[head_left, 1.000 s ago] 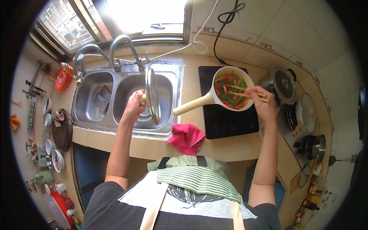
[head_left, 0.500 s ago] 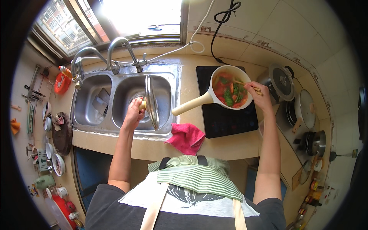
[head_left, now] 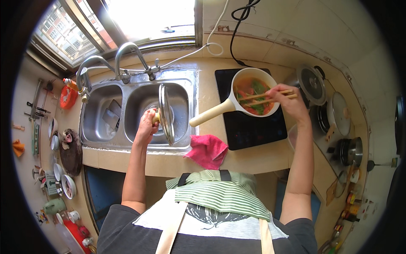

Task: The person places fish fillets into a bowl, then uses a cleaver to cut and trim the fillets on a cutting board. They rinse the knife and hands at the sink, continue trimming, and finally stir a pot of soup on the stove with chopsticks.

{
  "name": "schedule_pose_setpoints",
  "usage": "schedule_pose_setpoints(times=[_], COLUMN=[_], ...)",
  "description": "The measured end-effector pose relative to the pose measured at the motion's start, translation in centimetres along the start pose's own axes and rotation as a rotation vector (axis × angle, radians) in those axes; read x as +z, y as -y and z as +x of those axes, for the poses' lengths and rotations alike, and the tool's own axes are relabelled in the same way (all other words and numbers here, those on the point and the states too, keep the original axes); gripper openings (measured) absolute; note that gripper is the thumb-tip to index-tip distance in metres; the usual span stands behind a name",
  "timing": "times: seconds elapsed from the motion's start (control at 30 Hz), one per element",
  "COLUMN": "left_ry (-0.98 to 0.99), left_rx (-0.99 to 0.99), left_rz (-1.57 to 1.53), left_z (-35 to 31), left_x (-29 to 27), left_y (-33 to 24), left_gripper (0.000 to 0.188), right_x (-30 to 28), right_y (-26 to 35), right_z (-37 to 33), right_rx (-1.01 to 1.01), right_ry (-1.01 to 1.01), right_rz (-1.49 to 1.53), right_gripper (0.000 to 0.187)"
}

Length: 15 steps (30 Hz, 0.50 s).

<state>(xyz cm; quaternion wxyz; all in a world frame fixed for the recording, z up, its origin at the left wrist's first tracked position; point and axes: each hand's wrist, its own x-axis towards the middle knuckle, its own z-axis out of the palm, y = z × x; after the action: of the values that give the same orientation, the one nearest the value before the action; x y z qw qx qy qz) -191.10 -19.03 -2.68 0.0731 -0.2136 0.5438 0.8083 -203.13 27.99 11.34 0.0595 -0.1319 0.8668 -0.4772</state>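
My left hand grips the knob of a glass lid, held on edge above the right sink basin. My right hand is closed round a pair of wooden chopsticks, whose tips dip into the food. A white saucepan with a long cream handle stands on the black induction cooktop. Reddish broth, green leaves and orange-red pieces fill it. The saucepan's handle points left toward the sink and nobody holds it.
A pink cloth lies at the counter's front edge beside the double sink. Two curved faucets rise behind the basins. A lidded pot and other pans stand right of the cooktop. A dark round cutting board is at the left.
My right hand has swung the chopsticks flatter across the saucepan, and the leaves have shifted in the broth. The lid stays in my left hand, nearly unmoved.
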Motion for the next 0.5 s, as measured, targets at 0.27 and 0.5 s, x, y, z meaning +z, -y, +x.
schedule_pose_setpoints(times=[0.27, 0.5], left_ry=[0.045, 0.018], left_rx=[0.009, 0.023], left_rz=[0.017, 0.027], left_z=[0.2, 0.4], left_x=[0.2, 0.3], left_y=[0.1, 0.2], left_gripper=[0.026, 0.028], right_x=[-1.7, -1.1], right_y=[-2.6, -2.5], right_z=[0.4, -1.7], right_rx=[0.023, 0.038], right_ry=[-0.361, -0.256], right_rz=[-0.049, -0.125], right_gripper=[0.016, 0.02])
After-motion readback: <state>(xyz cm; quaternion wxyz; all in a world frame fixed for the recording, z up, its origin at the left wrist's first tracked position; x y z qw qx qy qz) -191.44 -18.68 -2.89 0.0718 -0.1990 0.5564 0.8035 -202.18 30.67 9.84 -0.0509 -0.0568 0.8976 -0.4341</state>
